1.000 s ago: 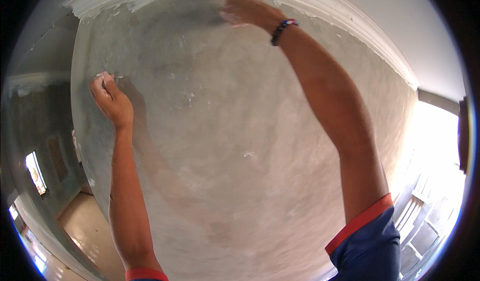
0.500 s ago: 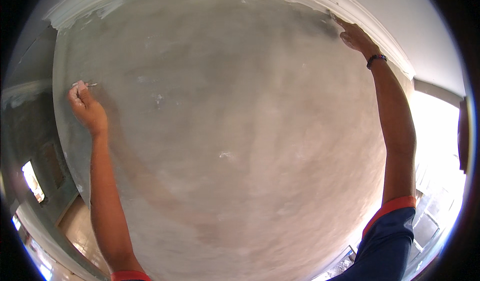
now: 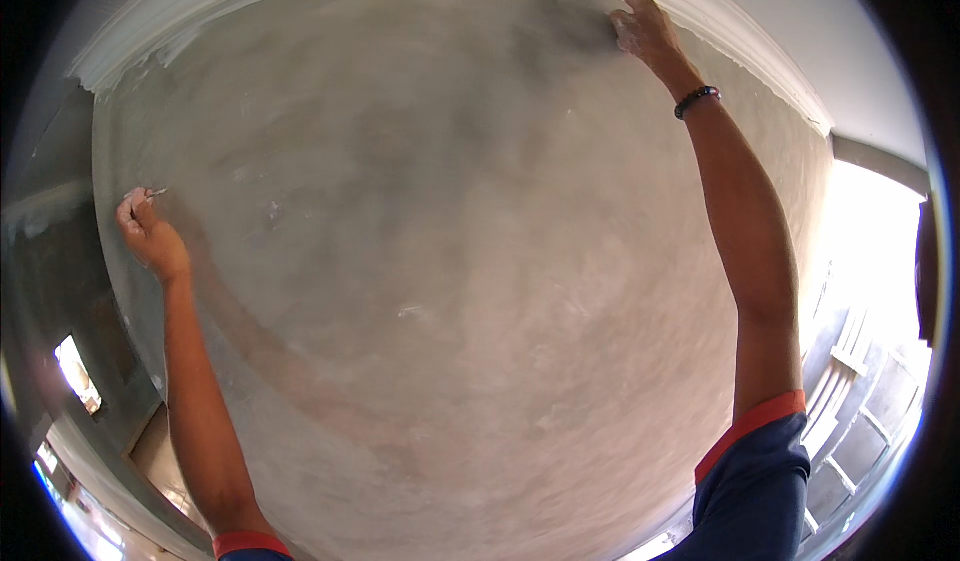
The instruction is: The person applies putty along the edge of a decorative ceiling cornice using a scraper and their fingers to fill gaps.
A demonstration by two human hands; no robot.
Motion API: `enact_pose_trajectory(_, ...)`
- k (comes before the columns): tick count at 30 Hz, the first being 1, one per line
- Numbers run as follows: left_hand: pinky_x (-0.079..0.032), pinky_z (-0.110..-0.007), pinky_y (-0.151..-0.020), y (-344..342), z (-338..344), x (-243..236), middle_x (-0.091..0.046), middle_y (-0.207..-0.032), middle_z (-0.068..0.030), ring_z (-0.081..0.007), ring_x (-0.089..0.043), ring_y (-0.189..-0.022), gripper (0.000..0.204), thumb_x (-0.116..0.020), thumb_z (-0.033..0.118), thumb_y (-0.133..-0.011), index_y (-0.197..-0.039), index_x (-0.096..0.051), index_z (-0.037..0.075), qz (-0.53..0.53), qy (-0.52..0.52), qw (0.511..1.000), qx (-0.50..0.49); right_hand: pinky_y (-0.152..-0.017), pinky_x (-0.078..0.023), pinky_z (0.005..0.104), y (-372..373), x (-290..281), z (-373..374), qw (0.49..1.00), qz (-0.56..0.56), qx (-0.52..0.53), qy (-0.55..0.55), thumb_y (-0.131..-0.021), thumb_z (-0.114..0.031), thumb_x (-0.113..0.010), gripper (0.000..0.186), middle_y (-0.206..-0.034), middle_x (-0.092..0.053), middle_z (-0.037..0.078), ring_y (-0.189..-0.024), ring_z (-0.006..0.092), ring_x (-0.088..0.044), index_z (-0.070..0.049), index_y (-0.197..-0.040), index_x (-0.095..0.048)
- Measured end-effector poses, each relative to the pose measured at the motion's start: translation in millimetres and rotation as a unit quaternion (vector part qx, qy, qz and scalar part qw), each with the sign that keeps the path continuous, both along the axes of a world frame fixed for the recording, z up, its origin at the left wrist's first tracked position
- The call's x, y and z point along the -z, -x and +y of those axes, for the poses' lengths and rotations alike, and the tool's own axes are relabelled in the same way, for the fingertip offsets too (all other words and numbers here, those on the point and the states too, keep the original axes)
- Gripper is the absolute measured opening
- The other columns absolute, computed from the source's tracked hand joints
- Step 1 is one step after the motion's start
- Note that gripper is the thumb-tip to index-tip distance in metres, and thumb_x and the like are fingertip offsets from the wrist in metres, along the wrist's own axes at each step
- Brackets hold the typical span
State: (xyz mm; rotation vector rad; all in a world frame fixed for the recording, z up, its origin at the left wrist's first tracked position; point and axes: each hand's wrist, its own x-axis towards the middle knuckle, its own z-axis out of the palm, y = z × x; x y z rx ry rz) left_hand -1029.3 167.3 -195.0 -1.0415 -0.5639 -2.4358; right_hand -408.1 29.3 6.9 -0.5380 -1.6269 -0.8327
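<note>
My left hand (image 3: pixel 152 236) is raised at the left edge of the grey plastered wall (image 3: pixel 420 261). Its closed fingers pinch a thin, white-smeared flat piece (image 3: pixel 157 193), which pokes out past the fingertips; its exact kind is unclear. High at the upper right, my right hand (image 3: pixel 650 39) reaches to where the wall meets the white cornice (image 3: pixel 740 46). The fingers there are bent, whitened with powder or paste, and close against that joint. Whatever they may hold is too small or hidden to make out. A dark beaded bracelet (image 3: pixel 697 102) circles the right wrist.
Rough white filler (image 3: pixel 185 43) marks the cornice's lower edge at the left. Pale spots (image 3: pixel 410 311) dot the wall. A darker room with a small bright opening (image 3: pixel 77 373) lies to the left, and a bright opening (image 3: pixel 875 261) to the right.
My right hand has moved left along the cornice joint, its fingers more bent now. The whole view has shifted slightly; my left hand still holds its thin piece, a little lower in the picture.
</note>
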Motion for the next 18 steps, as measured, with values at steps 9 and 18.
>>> enact_pose_trajectory(9,-0.047,-0.033,-0.090,5,9,-3,-0.063,-0.103,-0.0124,-0.0214,-0.062,-0.097,0.036,-0.048,0.028,-0.099,-0.107,-0.059,-0.005,0.001,0.001,1.000,-0.001,-0.046,-0.034,0.0196,-77,-2,-41,0.977,0.097,0.081,0.174,-0.094,-0.025,-0.051,0.039,-0.072,-0.055,-0.001,-0.055,0.0052,-0.044,-0.008,-0.129,-0.054)
enact_pose_trajectory(18,-0.049,-0.036,-0.080,33,19,-8,-0.064,-0.098,-0.0086,-0.0205,-0.062,-0.090,0.028,-0.057,0.030,-0.094,-0.097,-0.061,0.003,0.012,-0.042,0.997,0.070,-0.073,-0.037,0.0262,-48,-9,8,0.960,-0.113,0.247,0.074,-0.090,-0.015,-0.052,0.038,-0.119,-0.054,0.006,-0.087,0.0147,-0.047,-0.009,-0.127,-0.053)
